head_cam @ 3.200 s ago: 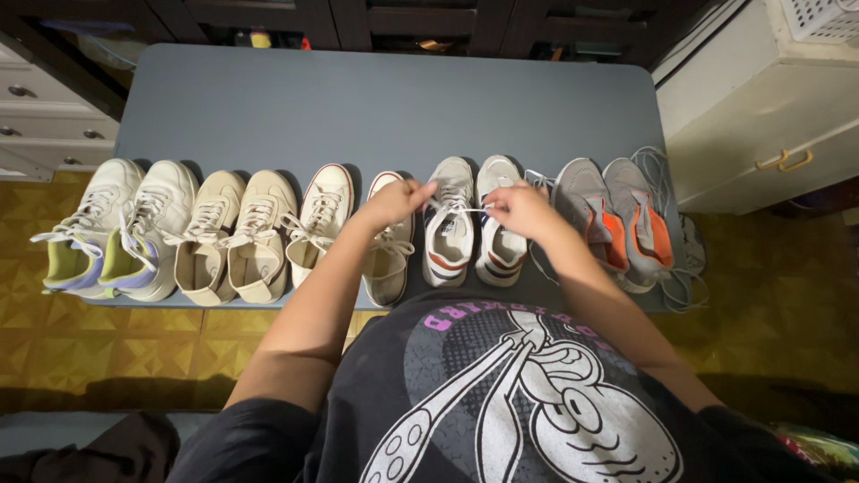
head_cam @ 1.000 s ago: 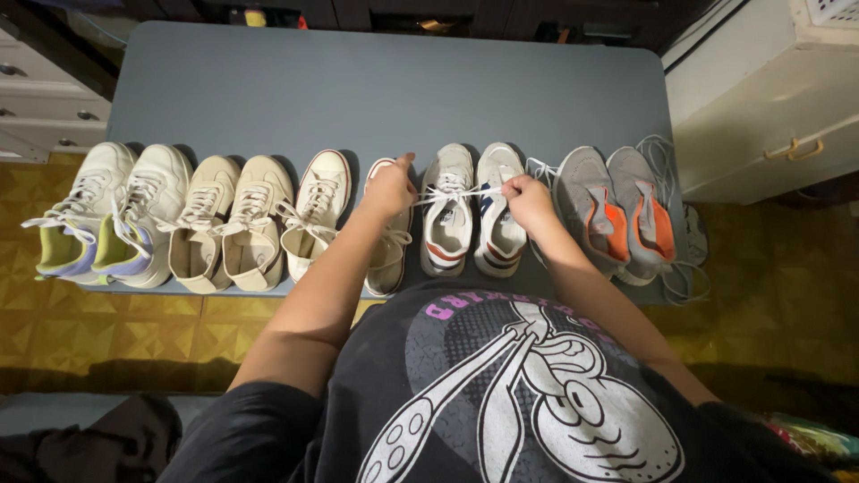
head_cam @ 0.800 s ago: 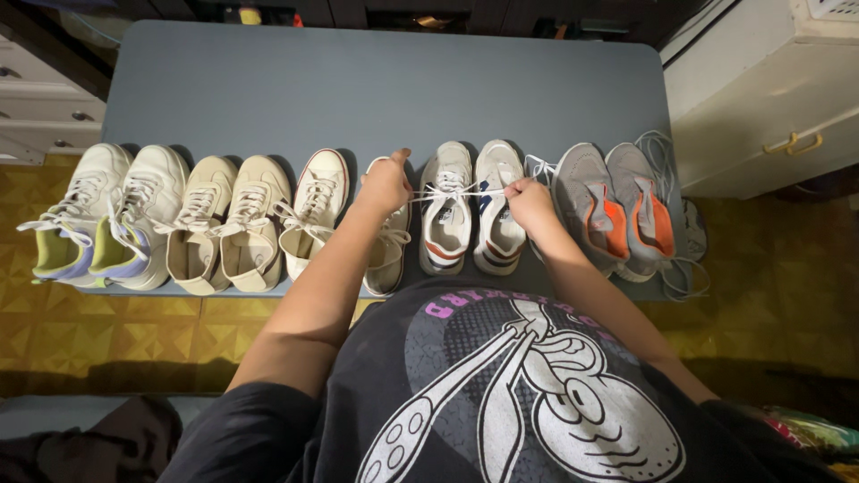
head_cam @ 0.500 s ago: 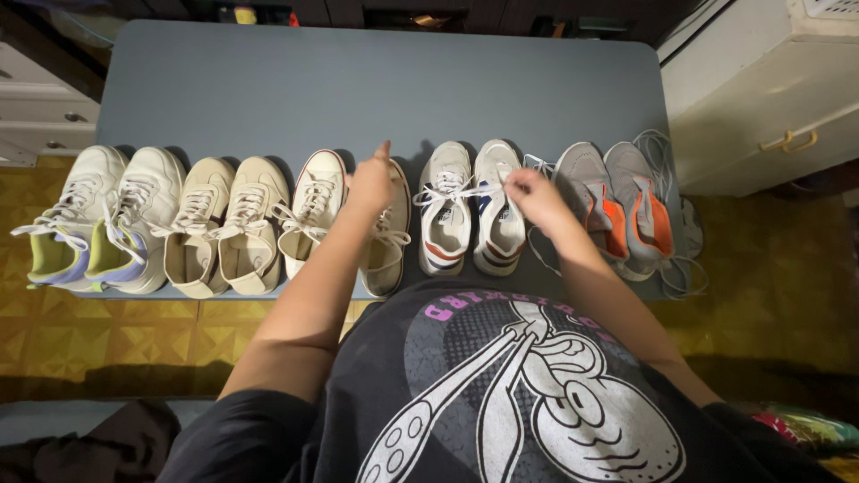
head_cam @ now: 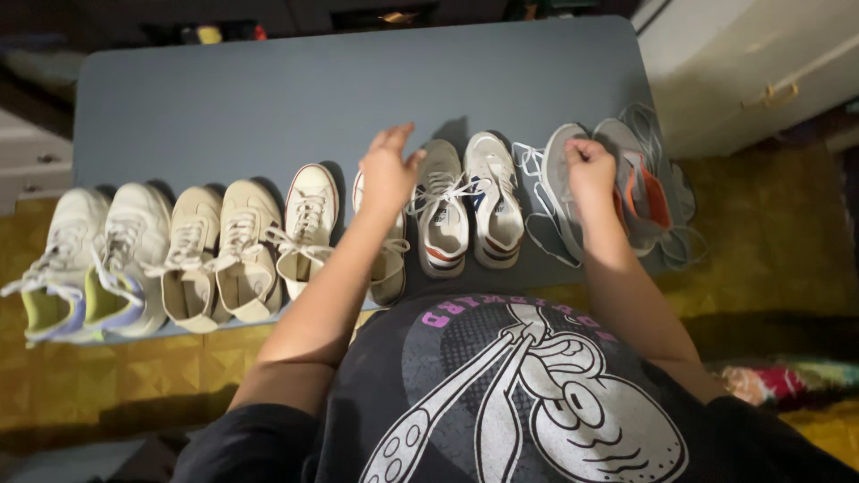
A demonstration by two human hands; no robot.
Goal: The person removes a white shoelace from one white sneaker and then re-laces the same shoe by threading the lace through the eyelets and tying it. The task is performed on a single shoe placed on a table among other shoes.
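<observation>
My left hand (head_cam: 389, 170) hovers open, fingers spread, above the toe of a white canvas sneaker (head_cam: 386, 259), just left of a white sneaker with red and navy stripes (head_cam: 440, 224). Its mate (head_cam: 497, 201) lies beside it, and their white laces are tied in a bow. My right hand (head_cam: 591, 170) is curled on the left shoe of a grey and orange sneaker pair (head_cam: 557, 156). The other grey shoe (head_cam: 649, 183) lies to the right. All stand in a row on a blue-grey table (head_cam: 268, 98).
Further left in the row are another canvas sneaker (head_cam: 309, 215), a beige pair (head_cam: 215, 259) and a white and lime pair (head_cam: 89, 268). Loose grey laces (head_cam: 537, 224) trail off the grey shoes. A cream cabinet (head_cam: 743, 63) stands at the right, above yellow patterned floor.
Both hands let go of the striped sneaker's laces. The right hand moved right onto the grey sneaker, the left hand opened and lifted. The camera shifted, so the row sits lower and tilted.
</observation>
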